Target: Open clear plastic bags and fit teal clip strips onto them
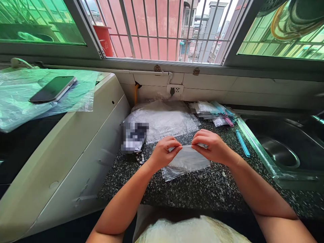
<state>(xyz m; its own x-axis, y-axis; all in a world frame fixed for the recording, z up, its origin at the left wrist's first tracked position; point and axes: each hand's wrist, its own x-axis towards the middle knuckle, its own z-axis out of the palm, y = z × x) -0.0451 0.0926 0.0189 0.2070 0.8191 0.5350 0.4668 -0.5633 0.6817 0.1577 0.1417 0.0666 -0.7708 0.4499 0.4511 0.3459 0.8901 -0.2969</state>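
A small clear plastic bag (186,162) lies over the dark speckled countertop (202,189), raised at its top edge. My left hand (164,152) pinches the bag's top edge on the left. My right hand (211,145) pinches the same edge on the right, fingertips close to those of the left hand. Behind the hands lies a larger heap of clear plastic bags (164,119).
A stack of bags with coloured zip strips (215,113) lies at the back right, a loose blue strip (242,143) beside a steel sink (280,152). A white appliance (76,135) stands left, carrying plastic sheeting (22,98) and a phone (53,89). A wall socket (175,89) sits under the barred window.
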